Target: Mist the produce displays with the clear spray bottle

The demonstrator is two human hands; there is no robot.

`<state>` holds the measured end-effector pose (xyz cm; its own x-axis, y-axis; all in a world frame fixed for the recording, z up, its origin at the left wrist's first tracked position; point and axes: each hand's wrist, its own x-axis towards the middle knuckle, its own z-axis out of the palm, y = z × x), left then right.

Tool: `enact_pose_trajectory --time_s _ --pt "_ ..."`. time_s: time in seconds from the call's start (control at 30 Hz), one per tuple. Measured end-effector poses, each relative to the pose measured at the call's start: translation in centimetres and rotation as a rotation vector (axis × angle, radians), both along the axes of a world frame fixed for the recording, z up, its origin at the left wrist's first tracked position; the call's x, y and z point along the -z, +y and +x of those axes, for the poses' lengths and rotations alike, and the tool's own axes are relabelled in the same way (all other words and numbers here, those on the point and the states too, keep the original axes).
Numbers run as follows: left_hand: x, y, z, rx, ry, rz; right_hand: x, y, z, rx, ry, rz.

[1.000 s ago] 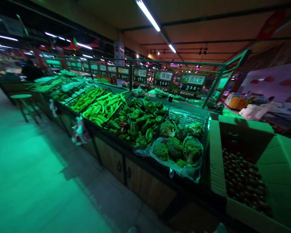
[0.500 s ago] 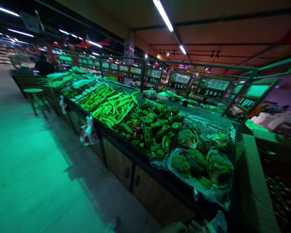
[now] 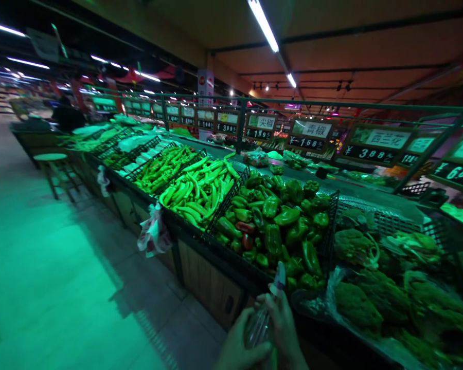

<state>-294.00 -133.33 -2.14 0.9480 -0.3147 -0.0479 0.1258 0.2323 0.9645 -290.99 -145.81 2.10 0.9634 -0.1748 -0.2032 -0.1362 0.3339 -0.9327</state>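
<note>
Both of my hands are low in the head view, in front of the produce stand. My left hand (image 3: 237, 347) and my right hand (image 3: 283, 329) together grip a thin clear plastic bag (image 3: 262, 318), whose top end sticks up near the stand's edge. Just beyond the bag lies a bin of green bell peppers (image 3: 278, 221) with a few red ones. Broccoli (image 3: 357, 303) in plastic wrap fills the bin to the right. Long green chili peppers (image 3: 198, 187) lie in the bin to the left.
The wooden-fronted stand (image 3: 210, 280) runs diagonally from far left to near right. Price signs (image 3: 312, 133) hang on a green rail behind it. Plastic bags (image 3: 152, 234) hang off the stand's front. A round stool (image 3: 50, 159) and a person (image 3: 67, 115) are far left. Tiled aisle floor (image 3: 54, 277) lies on the left.
The view has swung left and come closer to the stand; the tomato box has left the view. My hands have risen into view holding the plastic bag.
</note>
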Motion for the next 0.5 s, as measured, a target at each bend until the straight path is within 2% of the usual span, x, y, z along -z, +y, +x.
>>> enact_pose_trajectory --time_s 0.13,0.27,0.37,0.5 --pt "0.0 5.4 0.3 -0.313 0.052 0.098 -0.5 7.6 2.9 -0.268 -0.062 0.016" --pt "0.8 9.6 -0.3 -0.644 0.165 0.182 -0.6 13.9 4.9 -0.515 -0.127 -0.055" --pt "1.2 12.5 -0.5 -0.752 0.267 0.264 -0.8 17.3 5.9 -0.603 -0.129 -0.079" --pt "0.6 14.8 0.2 -0.775 0.274 0.289 -1.8 19.3 7.3 -0.665 -0.125 -0.122"
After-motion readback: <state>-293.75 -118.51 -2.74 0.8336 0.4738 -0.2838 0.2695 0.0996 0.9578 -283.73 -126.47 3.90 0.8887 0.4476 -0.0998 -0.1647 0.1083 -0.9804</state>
